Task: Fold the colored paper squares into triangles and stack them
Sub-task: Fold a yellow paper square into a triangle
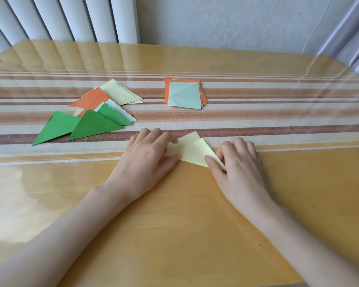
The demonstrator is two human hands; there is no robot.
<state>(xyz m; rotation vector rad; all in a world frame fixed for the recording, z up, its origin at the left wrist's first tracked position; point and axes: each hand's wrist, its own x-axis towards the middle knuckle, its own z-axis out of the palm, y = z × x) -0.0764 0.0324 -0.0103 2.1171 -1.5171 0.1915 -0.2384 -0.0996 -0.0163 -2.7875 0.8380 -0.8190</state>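
While I am watching from the head camera, my left hand (147,156) is pressing nearly straight fingers on the left corner of the yellow paper triangle (193,151). My right hand (239,162) is pinching its right corner between thumb and curled fingers. The triangle is lying on the tabletop (174,214), at the striped runner's (257,114) near edge. At ten o'clock from it a loose pile of folded triangles (95,114) is lying; at twelve o'clock a stack of unfolded squares (184,94) is sitting, pale blue on top.

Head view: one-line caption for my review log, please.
Mid-fold: left hand presses and right hand pinches a yellow paper triangle on the table, folded triangles piled to the left, unfolded squares stacked beyond.
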